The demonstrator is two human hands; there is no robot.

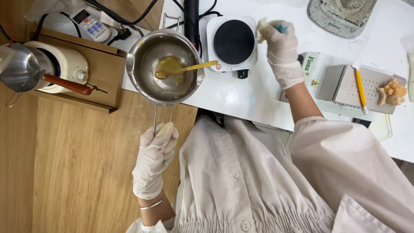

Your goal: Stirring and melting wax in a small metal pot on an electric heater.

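Here the left hand (154, 151) grips the steel pan's (164, 67) wire handle; beyond the pan, beside the hotplate (233, 42), the right hand (281, 45) pinches a small pale lump (261, 26)

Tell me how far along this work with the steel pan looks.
Done: one pale moulded flower piece lies on the metal tray. In hand: the left hand holds the steel pan by its handle, yellow liquid and a gold spoon inside; the right hand grips something pale above the hotplate. Left: the liquid remains unpoured.
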